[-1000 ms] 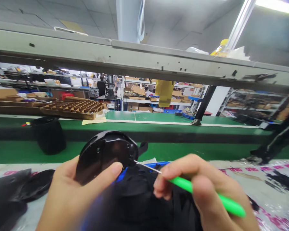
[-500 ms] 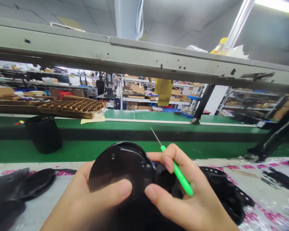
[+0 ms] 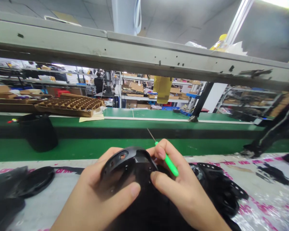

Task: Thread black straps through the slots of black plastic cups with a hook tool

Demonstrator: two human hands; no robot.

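A glossy black round plastic part (image 3: 125, 170) with a raised rim and small holes is tilted up between my hands. My left hand (image 3: 96, 192) is closed around its left side, thumb across the face. With thumb and fingers my right hand (image 3: 180, 186) grips the right edge of the part. The same hand also holds an awl (image 3: 170, 165) with a bright green handle, its thin metal point aimed up and left, apart from the part. Dark material below the part blends into shadow, and I cannot make it out.
Several black strap-like pieces (image 3: 216, 183) lie to the right. A black disc (image 3: 37, 181) lies on the left of the printed plastic sheet (image 3: 62, 195). A black bin (image 3: 38, 133) stands at the green ledge, below a divided cardboard tray (image 3: 69, 106). A metal beam (image 3: 139, 48) crosses overhead.
The round part has turned in my hands, so its rim and a side hole now show. My right hand and the awl have shifted slightly left.
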